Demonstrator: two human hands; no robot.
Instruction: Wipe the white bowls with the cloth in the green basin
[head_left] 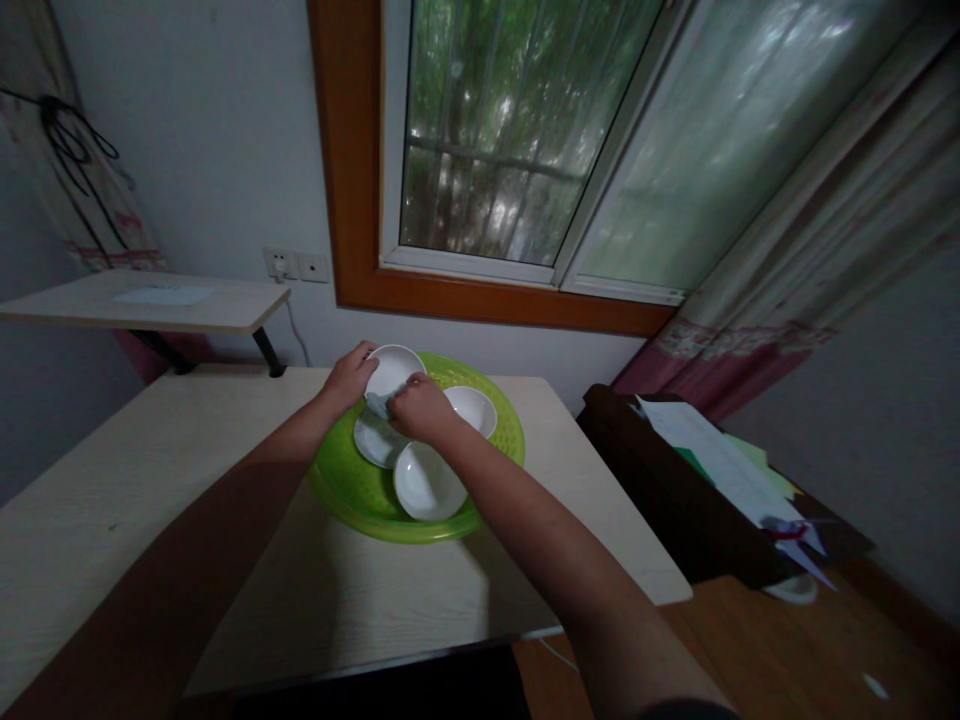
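My left hand point(351, 376) grips the rim of a white bowl point(393, 368), holding it tilted above the far left of a round green basket point(337, 508). At the bowl's near side, my right hand point(420, 406) is closed around a pale grey-blue cloth point(379, 403) pressed to the bowl; most of the cloth is hidden by the fingers. Inside the basket, a white bowl point(429, 484) lies at the front, another white bowl point(475, 408) sits to the right, and a patterned white dish point(375, 440) rests beneath my hands.
The basket stands on a pale wooden table point(262, 600). A raised shelf point(150, 300) with a paper sheet is at the left. Behind is a wall with sockets point(295, 265) and a window point(510, 150). Right of the table, papers point(712, 460) lie on a dark brown piece of furniture.
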